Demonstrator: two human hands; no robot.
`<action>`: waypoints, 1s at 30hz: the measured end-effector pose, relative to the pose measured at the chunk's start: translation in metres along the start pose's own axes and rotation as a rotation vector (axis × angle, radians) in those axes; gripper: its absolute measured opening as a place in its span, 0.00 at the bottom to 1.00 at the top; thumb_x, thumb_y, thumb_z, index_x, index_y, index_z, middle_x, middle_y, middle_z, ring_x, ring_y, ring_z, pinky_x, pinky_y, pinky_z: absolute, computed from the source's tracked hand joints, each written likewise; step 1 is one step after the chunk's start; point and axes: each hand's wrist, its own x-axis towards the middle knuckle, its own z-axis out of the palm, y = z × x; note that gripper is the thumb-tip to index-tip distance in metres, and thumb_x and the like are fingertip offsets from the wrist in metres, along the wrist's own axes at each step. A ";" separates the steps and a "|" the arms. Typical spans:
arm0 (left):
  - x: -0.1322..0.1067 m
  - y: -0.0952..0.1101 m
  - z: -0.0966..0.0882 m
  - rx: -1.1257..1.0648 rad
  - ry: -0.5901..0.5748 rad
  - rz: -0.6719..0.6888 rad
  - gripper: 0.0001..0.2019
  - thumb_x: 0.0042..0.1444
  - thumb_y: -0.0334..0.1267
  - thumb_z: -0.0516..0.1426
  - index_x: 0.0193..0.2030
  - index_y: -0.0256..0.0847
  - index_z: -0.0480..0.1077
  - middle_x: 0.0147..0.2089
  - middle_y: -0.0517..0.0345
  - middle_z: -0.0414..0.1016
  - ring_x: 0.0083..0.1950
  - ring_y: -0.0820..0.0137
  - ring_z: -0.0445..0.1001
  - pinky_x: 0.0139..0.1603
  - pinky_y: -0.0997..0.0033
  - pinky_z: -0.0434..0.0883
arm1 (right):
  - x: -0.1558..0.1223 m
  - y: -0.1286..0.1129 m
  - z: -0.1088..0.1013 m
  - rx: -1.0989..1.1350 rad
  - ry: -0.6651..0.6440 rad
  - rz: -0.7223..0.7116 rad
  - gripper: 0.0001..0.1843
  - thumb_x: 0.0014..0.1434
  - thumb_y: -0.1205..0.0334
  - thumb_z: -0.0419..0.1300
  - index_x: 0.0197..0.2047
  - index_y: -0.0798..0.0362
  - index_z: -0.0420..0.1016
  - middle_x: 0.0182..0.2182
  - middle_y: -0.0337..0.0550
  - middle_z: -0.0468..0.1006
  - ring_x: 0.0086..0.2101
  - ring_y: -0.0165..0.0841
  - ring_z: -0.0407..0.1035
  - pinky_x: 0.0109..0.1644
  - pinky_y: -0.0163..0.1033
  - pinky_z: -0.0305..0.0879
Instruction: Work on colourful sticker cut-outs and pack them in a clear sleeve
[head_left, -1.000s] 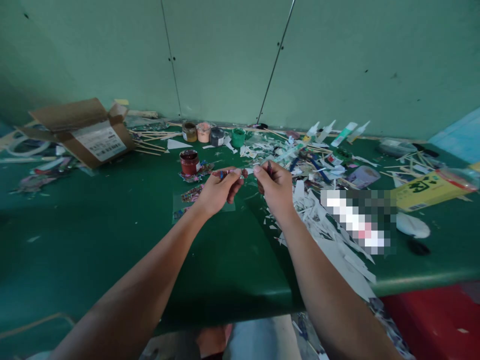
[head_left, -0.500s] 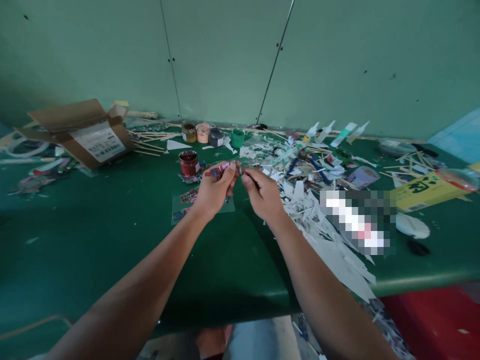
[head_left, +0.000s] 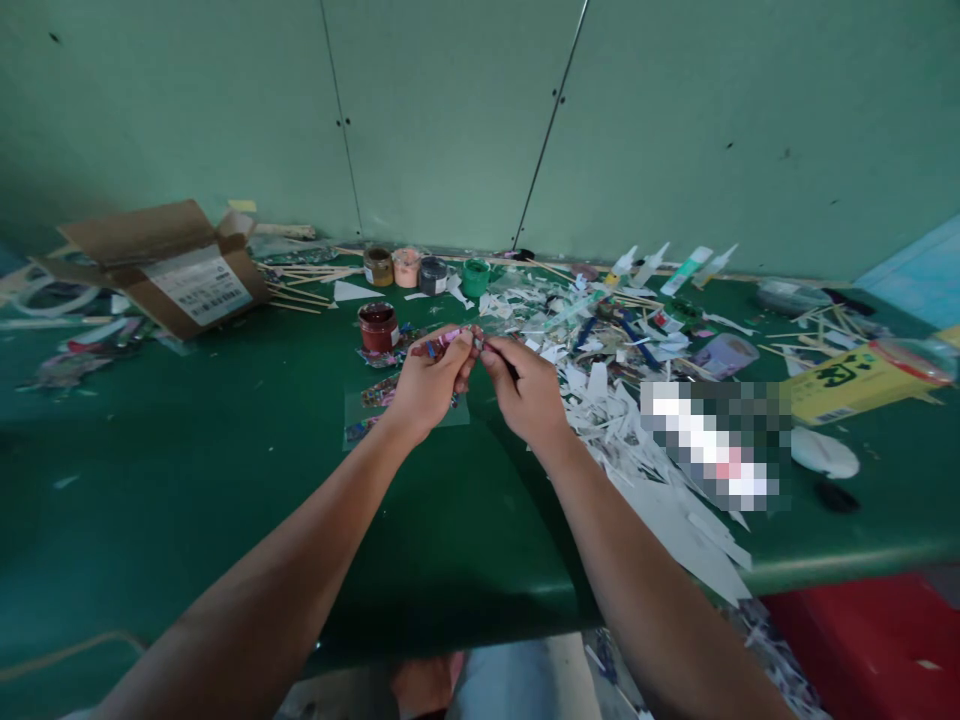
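Note:
My left hand (head_left: pixel 429 385) is closed round a small pink and dark patterned piece (head_left: pixel 452 338), part of which pokes out past the thumb. Thumb and forefinger of my right hand (head_left: pixel 525 385) pinch at the right end of that piece; the exact contact is too small to make out. Below and left of my left hand lies a clear plastic sheet (head_left: pixel 352 408) bearing colourful patterned strips (head_left: pixel 379 391). An open jar of dark red paint (head_left: pixel 379 328) stands just behind the hands, with more patterned material around its base.
Several paint jars (head_left: pixel 433 275) line the back by the wall. An opened cardboard box (head_left: pixel 187 280) sits left, near thin wooden sticks (head_left: pixel 296 290). White paper scraps (head_left: pixel 622 430), glue bottles (head_left: pixel 651 265), a yellow package (head_left: pixel 862 382) and a white computer mouse (head_left: pixel 825 452) lie right.
My right fingertips have shifted slightly left, closer to my left fingers at the end of the patterned piece. Everything else on the table stays put.

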 end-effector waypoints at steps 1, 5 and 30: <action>0.000 0.001 0.000 -0.008 0.000 -0.006 0.14 0.62 0.35 0.53 0.23 0.40 0.62 0.20 0.67 0.59 0.19 0.80 0.58 0.20 0.79 0.60 | 0.000 0.000 0.000 -0.007 0.008 -0.004 0.12 0.65 0.59 0.51 0.45 0.50 0.74 0.40 0.47 0.81 0.40 0.38 0.75 0.44 0.44 0.70; 0.001 0.003 0.001 -0.041 0.013 -0.035 0.14 0.61 0.34 0.54 0.23 0.39 0.63 0.19 0.67 0.58 0.19 0.81 0.57 0.20 0.80 0.59 | -0.001 0.000 0.001 -0.020 0.041 -0.042 0.12 0.65 0.60 0.51 0.45 0.50 0.75 0.39 0.48 0.81 0.40 0.39 0.75 0.43 0.44 0.70; 0.002 -0.002 -0.002 -0.116 -0.058 -0.097 0.15 0.62 0.35 0.52 0.23 0.40 0.63 0.18 0.67 0.56 0.18 0.80 0.57 0.22 0.77 0.62 | -0.001 -0.001 0.001 -0.108 0.139 -0.067 0.12 0.65 0.60 0.52 0.43 0.49 0.76 0.34 0.46 0.80 0.35 0.38 0.75 0.40 0.44 0.70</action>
